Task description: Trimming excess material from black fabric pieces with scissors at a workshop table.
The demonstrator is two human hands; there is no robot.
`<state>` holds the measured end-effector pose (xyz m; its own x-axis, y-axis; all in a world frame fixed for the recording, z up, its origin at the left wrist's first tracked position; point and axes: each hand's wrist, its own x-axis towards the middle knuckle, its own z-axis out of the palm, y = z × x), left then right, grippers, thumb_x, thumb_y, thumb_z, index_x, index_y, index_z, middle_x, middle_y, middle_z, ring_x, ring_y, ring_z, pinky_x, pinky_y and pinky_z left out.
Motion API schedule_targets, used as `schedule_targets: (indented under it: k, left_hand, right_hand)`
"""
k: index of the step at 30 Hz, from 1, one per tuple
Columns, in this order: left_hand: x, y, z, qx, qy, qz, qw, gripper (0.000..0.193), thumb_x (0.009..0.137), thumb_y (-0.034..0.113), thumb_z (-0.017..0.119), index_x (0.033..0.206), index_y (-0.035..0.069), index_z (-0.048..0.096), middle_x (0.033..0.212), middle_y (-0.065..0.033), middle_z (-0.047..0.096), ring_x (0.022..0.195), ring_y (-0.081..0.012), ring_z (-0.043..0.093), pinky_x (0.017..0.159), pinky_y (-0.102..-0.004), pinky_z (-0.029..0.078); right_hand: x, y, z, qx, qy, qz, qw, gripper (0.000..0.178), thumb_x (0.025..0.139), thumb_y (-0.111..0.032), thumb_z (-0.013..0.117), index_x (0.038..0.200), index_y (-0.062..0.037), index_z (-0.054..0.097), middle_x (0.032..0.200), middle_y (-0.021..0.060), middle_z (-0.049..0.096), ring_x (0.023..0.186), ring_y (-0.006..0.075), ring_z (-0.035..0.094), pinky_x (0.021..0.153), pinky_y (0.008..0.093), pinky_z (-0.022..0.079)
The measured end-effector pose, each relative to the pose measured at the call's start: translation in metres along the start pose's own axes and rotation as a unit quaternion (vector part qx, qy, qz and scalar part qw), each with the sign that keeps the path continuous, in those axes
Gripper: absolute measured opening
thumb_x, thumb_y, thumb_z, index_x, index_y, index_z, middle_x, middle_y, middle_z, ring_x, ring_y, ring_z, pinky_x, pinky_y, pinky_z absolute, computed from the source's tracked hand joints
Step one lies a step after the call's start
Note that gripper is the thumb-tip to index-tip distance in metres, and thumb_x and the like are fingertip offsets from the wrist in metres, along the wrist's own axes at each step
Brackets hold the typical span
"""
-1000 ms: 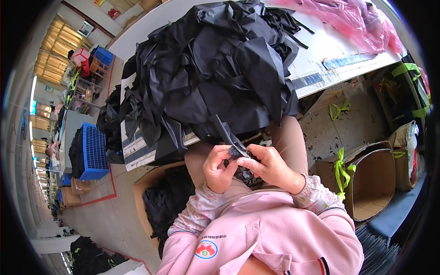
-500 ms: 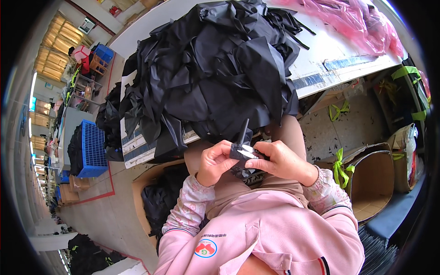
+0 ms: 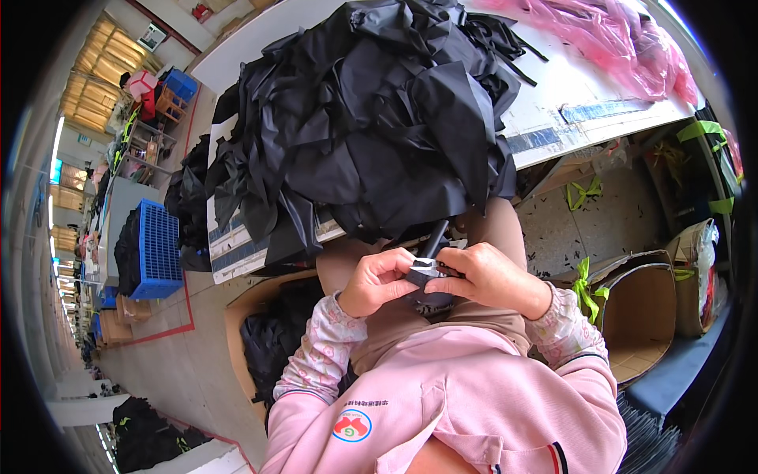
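Note:
Both my hands meet over my lap, just below the table edge. My left hand pinches a narrow black fabric piece between thumb and fingers; part of it sticks up away from me. Closed around small silver thread snips, my right hand has their blades at the black piece, by my left fingertips. The handle of the snips is mostly hidden in my palm. Beyond the hands, a large heap of black fabric pieces covers much of the white table and hangs over its near edge.
Pink plastic film lies at the table's far right. A cardboard box stands open at right, with a green ribbon tied at it. Another carton with black fabric is at my left, and a blue crate farther left.
The snips' blades, spread apart before, now look closer together and are turned toward the left fingertips. The black piece's upright end has tilted to the right.

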<state>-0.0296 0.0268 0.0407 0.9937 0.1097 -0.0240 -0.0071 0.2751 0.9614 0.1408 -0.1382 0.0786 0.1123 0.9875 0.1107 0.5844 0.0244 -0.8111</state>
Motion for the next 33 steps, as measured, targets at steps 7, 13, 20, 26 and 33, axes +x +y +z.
schedule_targets:
  k: [7,13,20,26,33]
  left_hand:
    - [0.003,0.009,-0.001,0.024,-0.038,0.001,0.999,0.013,0.085,-0.003,0.063,0.098,-0.003,0.064,0.101,-0.0064,0.057,0.093,-0.0135,0.056,0.085,-0.0265,0.044]
    - [0.01,0.02,-0.015,-0.029,-0.107,-0.073,0.991,0.011,0.079,-0.004,0.066,0.089,-0.004,0.065,0.096,-0.0087,0.06,0.09,-0.0158,0.058,0.08,-0.0278,0.045]
    - [0.02,0.021,-0.024,-0.075,-0.217,-0.139,0.963,0.01,0.081,0.002,0.065,0.089,-0.003,0.064,0.091,-0.0044,0.059,0.086,-0.0126,0.055,0.079,-0.0258,0.043]
    - [0.023,0.014,-0.022,-0.066,-0.262,-0.165,0.949,0.011,0.079,0.006,0.065,0.085,-0.003,0.064,0.086,-0.0029,0.06,0.082,-0.0115,0.055,0.077,-0.0251,0.043]
    - [0.021,0.018,-0.016,-0.085,-0.28,-0.213,0.932,0.012,0.08,0.008,0.066,0.087,-0.003,0.064,0.088,-0.0024,0.062,0.083,-0.0099,0.056,0.078,-0.0243,0.044]
  right_hand:
    - [-0.007,0.01,-0.001,0.027,0.008,-0.015,0.999,0.036,0.086,-0.029,0.069,0.074,0.0011,0.054,0.056,0.0185,0.049,0.052,0.0361,0.052,0.05,0.0392,0.04]
    - [-0.007,0.002,-0.014,0.061,-0.071,0.002,0.996,0.041,0.085,-0.037,0.067,0.079,0.0019,0.058,0.06,0.0192,0.054,0.054,0.0362,0.054,0.052,0.0407,0.042]
    - [-0.009,-0.002,-0.014,0.021,-0.096,-0.032,0.995,0.039,0.083,-0.038,0.069,0.081,-0.0011,0.059,0.061,0.0149,0.059,0.056,0.0348,0.058,0.053,0.0403,0.044]
    - [-0.009,-0.001,-0.004,-0.007,-0.078,-0.092,0.993,0.032,0.081,-0.034,0.073,0.085,-0.0036,0.062,0.057,0.0121,0.056,0.052,0.0329,0.058,0.049,0.0394,0.043]
    - [-0.008,-0.002,-0.003,-0.014,-0.103,-0.098,0.99,0.032,0.083,-0.035,0.069,0.084,-0.0037,0.061,0.058,0.0138,0.056,0.055,0.0339,0.059,0.051,0.041,0.045]
